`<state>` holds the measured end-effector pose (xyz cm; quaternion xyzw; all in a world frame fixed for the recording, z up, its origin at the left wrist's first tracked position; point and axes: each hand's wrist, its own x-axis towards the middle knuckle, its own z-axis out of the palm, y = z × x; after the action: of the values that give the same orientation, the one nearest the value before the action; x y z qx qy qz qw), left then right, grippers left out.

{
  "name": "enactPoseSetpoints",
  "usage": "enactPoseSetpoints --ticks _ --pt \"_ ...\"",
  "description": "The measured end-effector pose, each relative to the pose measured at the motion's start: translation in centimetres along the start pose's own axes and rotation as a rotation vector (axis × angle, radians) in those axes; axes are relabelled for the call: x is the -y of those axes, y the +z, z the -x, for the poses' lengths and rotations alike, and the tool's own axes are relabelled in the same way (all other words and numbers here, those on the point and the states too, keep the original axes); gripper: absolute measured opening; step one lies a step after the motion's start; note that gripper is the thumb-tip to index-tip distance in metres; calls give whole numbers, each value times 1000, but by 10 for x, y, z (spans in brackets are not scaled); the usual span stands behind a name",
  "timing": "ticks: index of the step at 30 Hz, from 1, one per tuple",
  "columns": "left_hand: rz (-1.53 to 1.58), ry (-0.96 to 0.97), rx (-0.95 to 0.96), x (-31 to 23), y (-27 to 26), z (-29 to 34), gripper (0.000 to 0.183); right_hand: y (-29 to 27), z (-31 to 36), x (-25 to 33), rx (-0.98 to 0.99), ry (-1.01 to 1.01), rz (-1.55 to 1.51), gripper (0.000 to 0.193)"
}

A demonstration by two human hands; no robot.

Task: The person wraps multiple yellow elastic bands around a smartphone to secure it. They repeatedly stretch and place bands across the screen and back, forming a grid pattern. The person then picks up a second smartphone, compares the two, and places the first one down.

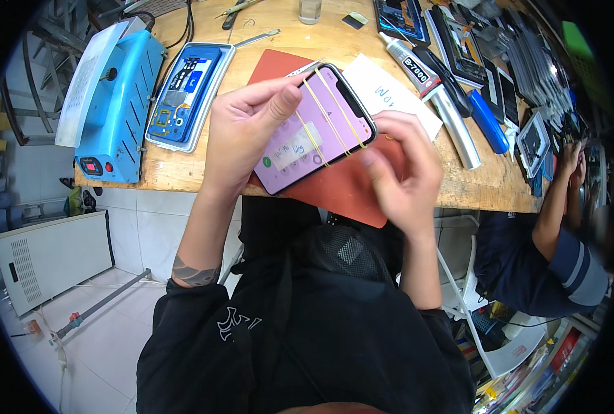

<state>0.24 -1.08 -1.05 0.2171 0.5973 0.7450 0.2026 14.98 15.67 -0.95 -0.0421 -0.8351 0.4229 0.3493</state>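
My left hand (241,131) grips a smartphone (279,178) by its left edge, with the thumb over the front. The phone is tilted above a red mat (362,200), and its lit screen is pink. Several yellow rubber bands (331,124) cross the glass. A slip of paper with handwriting (296,146) lies over the screen. At the phone's right edge is my right hand (410,179), its thumb and fingers apart and curved around the corner. Its fingertips are close to the edge and the band ends; whether they touch is unclear.
A blue machine (117,103) stands at the left beside an opened phone in a tray (189,96). Rightward lie a glue tube (410,65), a silver cylinder (456,127), a blue tool (488,122) and stacked phone parts (528,62). Another person's arm (559,200) is at far right.
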Motion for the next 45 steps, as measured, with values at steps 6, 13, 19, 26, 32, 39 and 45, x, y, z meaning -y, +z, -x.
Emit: enactPoseSetpoints --ticks 6,13,19,26,32,39,45 --pt "-506 382 -71 -8 0 2 27 1 -18 -23 218 47 274 18" --pt "-764 696 -55 -4 4 16 24 25 -18 -39 213 -11 329 18" --pt "-685 715 -30 -7 4 17 21 24 -17 -41 207 -44 354 18" --pt "-682 641 10 -8 -1 18 26 24 -17 -39 198 -45 348 20" --pt "-689 528 -5 -9 -10 19 25 22 -22 -37 86 35 271 15" --pt "-24 -36 296 -25 -6 27 45 6 -27 -14 179 224 -456 8" --pt "106 -250 483 -19 9 27 46 10 -21 10 186 316 -418 8"
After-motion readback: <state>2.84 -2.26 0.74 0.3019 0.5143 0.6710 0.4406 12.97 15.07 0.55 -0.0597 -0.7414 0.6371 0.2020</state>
